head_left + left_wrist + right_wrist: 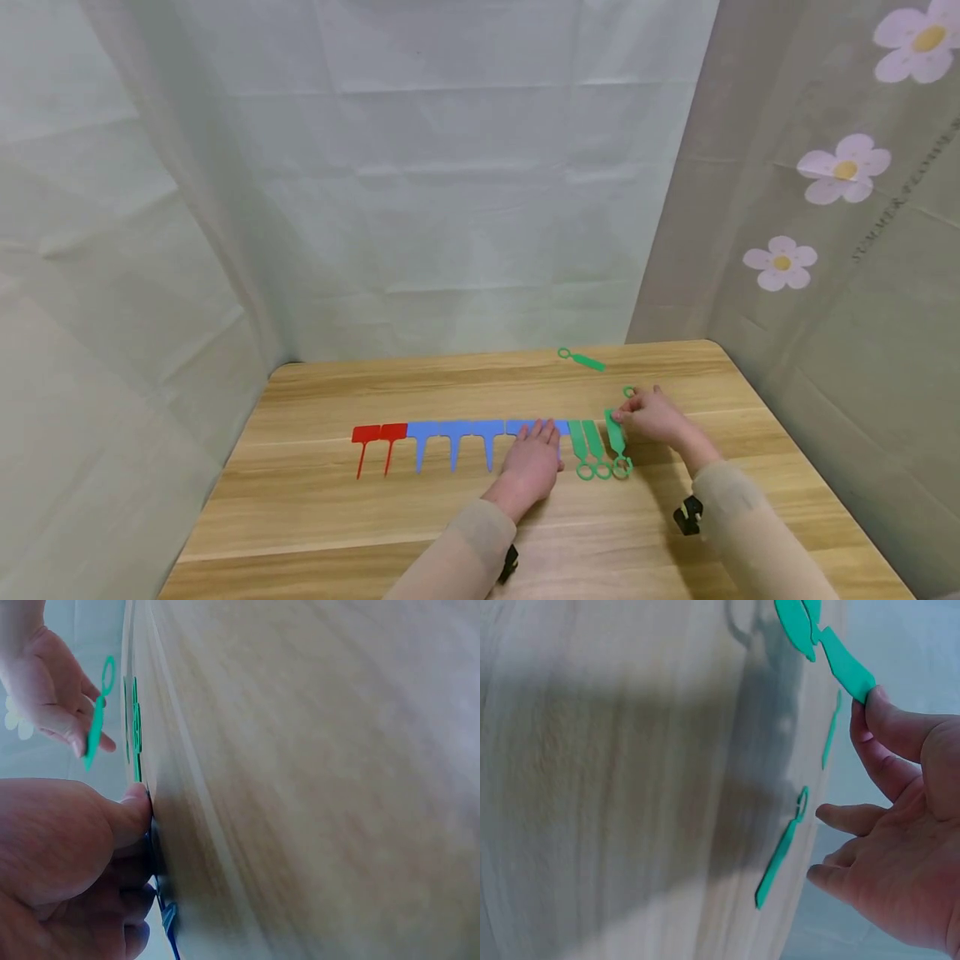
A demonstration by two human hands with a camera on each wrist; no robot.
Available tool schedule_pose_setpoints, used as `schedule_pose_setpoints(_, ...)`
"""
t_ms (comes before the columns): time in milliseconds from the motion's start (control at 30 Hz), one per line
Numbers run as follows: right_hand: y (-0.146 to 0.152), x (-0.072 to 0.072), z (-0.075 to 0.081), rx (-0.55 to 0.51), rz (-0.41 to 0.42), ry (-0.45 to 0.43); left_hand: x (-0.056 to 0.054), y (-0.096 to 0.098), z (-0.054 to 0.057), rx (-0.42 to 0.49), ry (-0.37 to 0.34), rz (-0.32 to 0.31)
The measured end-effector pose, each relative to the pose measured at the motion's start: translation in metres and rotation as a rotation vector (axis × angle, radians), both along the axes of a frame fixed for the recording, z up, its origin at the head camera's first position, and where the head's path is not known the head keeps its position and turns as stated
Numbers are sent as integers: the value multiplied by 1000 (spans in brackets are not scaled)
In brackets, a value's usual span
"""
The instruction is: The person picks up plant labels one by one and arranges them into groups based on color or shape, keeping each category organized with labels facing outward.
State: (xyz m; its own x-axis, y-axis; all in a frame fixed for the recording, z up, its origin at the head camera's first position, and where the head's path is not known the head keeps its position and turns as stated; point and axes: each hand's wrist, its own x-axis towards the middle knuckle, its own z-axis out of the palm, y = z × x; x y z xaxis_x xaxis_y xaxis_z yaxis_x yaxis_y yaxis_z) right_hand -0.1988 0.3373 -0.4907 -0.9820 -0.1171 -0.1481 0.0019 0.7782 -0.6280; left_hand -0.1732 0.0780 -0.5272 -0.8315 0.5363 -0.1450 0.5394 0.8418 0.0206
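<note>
Between thumb and finger, my right hand point(656, 417) pinches the broad end of a green ring-ended tag point(614, 431), held over the table beside the row. In the right wrist view this tag point(847, 666) tilts above the surface, the other fingers spread. My left hand point(532, 467) rests with extended fingers on blue T-shaped tags point(517, 427), hiding part of them. More blue tags point(453, 429) run leftward, followed by two red T-shaped tags point(366, 433). Just right of the blue ones lie two green tags point(578, 437), rings toward me.
Near the back edge lies a loose green tag point(587, 362). Another green tag point(780, 855) lies on the table by the right hand, mostly hidden behind it in the head view. Pale cloth walls point(480, 208) enclose the wooden table point(315, 517) at the back and sides.
</note>
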Motion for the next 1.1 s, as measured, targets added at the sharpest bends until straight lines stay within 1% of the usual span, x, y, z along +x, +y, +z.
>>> schedule_pose_setpoints(200,-3,0,-7,-16,-32,4,-1,2,-3,-5,1,1)
schedule_pose_setpoints(333,-3,0,-10,9,-46,4,-1,2,-4,-11,-5,0)
schedule_pose_setpoints(600,-4,0,-10,51,-53,-3,-1,2,-2,-13,-10,-2)
schedule_pose_setpoints(700,-3,0,-10,70,-57,-13,-1,2,-3,-13,-11,-1)
schedule_pose_setpoints(867,-2,-1,-15,93,-60,-23,-1,2,-5,-8,-16,1)
schedule_pose_setpoints(1100,-2,-2,-17,112,-65,-20,-1,2,-2,-2,-8,6)
